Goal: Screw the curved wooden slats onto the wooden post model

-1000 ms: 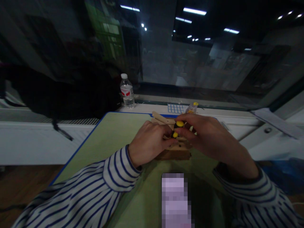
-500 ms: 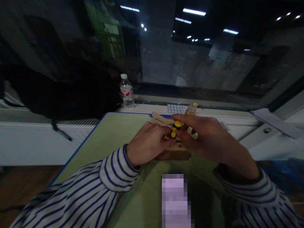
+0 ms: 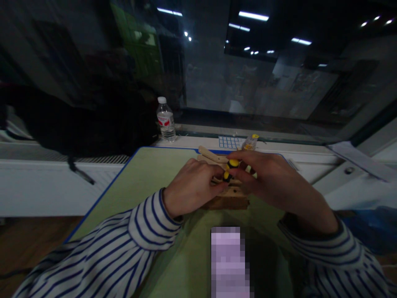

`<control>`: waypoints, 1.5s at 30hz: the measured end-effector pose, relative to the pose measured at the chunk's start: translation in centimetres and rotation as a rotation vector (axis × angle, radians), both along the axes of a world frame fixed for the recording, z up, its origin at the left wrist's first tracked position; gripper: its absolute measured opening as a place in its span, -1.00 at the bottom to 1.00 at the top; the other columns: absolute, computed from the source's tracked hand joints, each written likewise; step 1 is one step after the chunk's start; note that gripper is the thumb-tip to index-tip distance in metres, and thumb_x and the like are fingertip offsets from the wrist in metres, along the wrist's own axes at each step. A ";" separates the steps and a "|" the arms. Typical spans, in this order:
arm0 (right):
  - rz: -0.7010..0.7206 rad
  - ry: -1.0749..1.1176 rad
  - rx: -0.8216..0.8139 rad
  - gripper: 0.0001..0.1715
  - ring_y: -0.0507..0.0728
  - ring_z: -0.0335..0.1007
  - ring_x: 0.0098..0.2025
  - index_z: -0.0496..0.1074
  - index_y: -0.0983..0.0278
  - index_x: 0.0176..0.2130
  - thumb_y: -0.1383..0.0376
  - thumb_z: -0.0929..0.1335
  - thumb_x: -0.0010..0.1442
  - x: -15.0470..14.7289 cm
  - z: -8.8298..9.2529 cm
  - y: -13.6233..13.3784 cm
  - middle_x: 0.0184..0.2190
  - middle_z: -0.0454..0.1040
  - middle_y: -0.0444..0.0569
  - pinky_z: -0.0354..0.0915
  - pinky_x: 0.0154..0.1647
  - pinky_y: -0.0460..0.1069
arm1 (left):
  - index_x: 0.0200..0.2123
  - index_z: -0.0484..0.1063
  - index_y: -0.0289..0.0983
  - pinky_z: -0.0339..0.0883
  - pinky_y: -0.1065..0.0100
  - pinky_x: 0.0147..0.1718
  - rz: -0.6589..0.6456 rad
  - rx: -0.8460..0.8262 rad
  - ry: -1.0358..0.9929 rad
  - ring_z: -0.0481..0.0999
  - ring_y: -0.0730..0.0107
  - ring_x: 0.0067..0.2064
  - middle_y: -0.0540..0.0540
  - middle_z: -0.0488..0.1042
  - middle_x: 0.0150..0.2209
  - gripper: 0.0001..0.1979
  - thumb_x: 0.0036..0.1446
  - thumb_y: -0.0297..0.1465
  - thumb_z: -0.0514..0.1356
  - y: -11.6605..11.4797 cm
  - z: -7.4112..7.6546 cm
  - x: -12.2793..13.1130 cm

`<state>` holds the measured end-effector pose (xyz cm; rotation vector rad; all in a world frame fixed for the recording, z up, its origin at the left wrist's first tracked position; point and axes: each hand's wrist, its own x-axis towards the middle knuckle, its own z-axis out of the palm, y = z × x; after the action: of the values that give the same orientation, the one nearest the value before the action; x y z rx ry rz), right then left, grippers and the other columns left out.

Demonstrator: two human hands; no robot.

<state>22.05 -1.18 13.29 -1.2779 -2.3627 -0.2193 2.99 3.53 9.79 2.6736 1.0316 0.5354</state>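
Observation:
A small wooden assembly of light slats on a darker wooden base lies on the green mat. My left hand is curled against its left side, fingers closed on the wood. My right hand comes in from the right, and its fingers are wrapped round a short yellow-and-black screwdriver that stands upright over the assembly. The tool's tip is hidden between my fingers. A wooden slat sticks out toward the back left.
A water bottle stands on the white sill behind the mat. A small yellow-capped bottle and a gridded blue-and-white card lie on the sill too. Dark glass rises behind. A blurred patch covers the near mat.
My right fingers have shifted slightly round the screwdriver handle, which has tilted a little. My left hand and the wooden assembly have stayed put.

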 end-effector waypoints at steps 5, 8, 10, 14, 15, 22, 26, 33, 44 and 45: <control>-0.032 -0.029 0.028 -0.76 0.13 0.51 -0.24 0.46 0.27 -0.08 0.26 0.30 0.28 0.0 0.0 0.2 -0.17 0.58 0.03 0.27 -0.27 -0.02 | -0.20 0.57 -0.15 0.26 0.20 -0.16 0.022 0.028 0.014 0.56 0.19 -0.18 -0.04 0.62 -0.28 -0.69 0.20 -0.09 0.16 0.1 -0.2 0.0; -0.055 -0.029 0.024 -0.76 0.12 0.48 -0.28 0.45 0.26 -0.09 0.22 0.30 0.28 0.0 -0.1 0.2 -0.19 0.58 0.02 0.22 -0.33 -0.03 | -0.20 0.57 -0.15 0.25 0.16 -0.13 0.035 0.043 0.012 0.56 0.17 -0.18 -0.05 0.62 -0.29 -0.64 0.19 -0.05 0.15 0.1 -0.4 0.1; -0.063 -0.029 0.019 -0.74 0.11 0.47 -0.31 0.45 0.26 -0.11 0.18 0.30 0.29 0.0 -0.1 0.2 -0.23 0.57 0.01 0.19 -0.36 -0.03 | -0.20 0.58 -0.16 0.25 0.17 -0.14 0.046 0.046 0.012 0.56 0.17 -0.18 -0.07 0.62 -0.30 -0.64 0.19 -0.05 0.15 0.1 -0.4 0.1; -0.075 -0.028 0.021 -0.73 0.10 0.44 -0.35 0.45 0.26 -0.13 0.15 0.30 0.29 -0.1 -0.1 0.2 -0.28 0.56 -0.02 0.15 -0.38 -0.03 | -0.24 0.59 -0.18 0.29 0.24 -0.19 0.045 0.040 -0.012 0.56 0.23 -0.23 -0.08 0.61 -0.32 -0.66 0.18 -0.07 0.17 0.0 -0.3 0.2; -0.072 -0.026 0.022 -0.73 0.10 0.44 -0.35 0.45 0.26 -0.14 0.14 0.30 0.29 -0.2 -0.1 0.1 -0.28 0.56 -0.02 0.15 -0.38 -0.03 | -0.24 0.59 -0.19 0.30 0.25 -0.20 0.041 0.035 -0.018 0.56 0.24 -0.24 -0.08 0.61 -0.32 -0.66 0.18 -0.08 0.17 0.0 -0.3 0.2; -0.045 0.031 -0.011 -0.68 0.09 0.43 -0.39 0.45 0.30 -0.13 0.13 0.31 0.28 -0.5 0.1 0.0 -0.34 0.54 -0.05 0.20 -0.38 -0.02 | -0.20 0.58 -0.17 0.31 0.31 -0.19 0.000 0.003 -0.057 0.56 0.27 -0.21 -0.06 0.62 -0.28 -0.76 0.21 -0.19 0.19 0.1 -0.7 0.2; -0.003 0.070 -0.033 -0.66 0.08 0.45 -0.37 0.43 0.32 -0.03 0.17 0.32 0.27 -0.5 0.1 -0.2 -0.29 0.56 -0.05 0.26 -0.34 -0.03 | -0.23 0.59 -0.17 0.30 0.34 -0.28 -0.008 -0.001 -0.065 0.56 0.30 -0.27 -0.05 0.62 -0.31 -0.78 0.22 -0.22 0.18 0.0 -0.4 0.2; 0.083 0.076 -0.038 -0.54 0.05 0.48 -0.31 0.35 0.32 0.14 0.32 0.30 0.26 -0.3 0.2 -0.4 -0.10 0.57 -0.01 0.31 -0.29 -0.05 | -0.31 0.57 -0.25 0.27 0.37 -0.37 -0.021 -0.013 -0.059 0.53 0.35 -0.34 -0.08 0.59 -0.35 -0.78 0.22 -0.27 0.16 -0.2 0.1 0.3; 0.090 0.061 -0.015 -0.68 0.13 0.54 -0.19 0.47 0.33 0.00 0.37 0.31 0.25 -0.2 0.1 -0.3 -0.12 0.59 0.01 0.34 -0.25 -0.02 | -0.25 0.54 -0.23 0.27 0.39 -0.37 -0.075 -0.023 -0.086 0.53 0.37 -0.32 -0.04 0.59 -0.30 -0.84 0.20 -0.34 0.16 0.0 -0.2 0.2; 0.090 0.052 -0.014 -0.69 0.14 0.54 -0.19 0.47 0.32 -0.01 0.37 0.31 0.25 -0.2 0.1 -0.2 -0.12 0.59 0.02 0.34 -0.25 -0.02 | -0.25 0.54 -0.22 0.27 0.39 -0.37 -0.074 -0.021 -0.082 0.54 0.37 -0.31 -0.04 0.59 -0.29 -0.83 0.20 -0.34 0.16 0.0 -0.2 0.2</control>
<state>21.88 -1.40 13.37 -1.1665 -2.3739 -0.1404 3.18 3.50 9.59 2.6359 0.9073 0.6102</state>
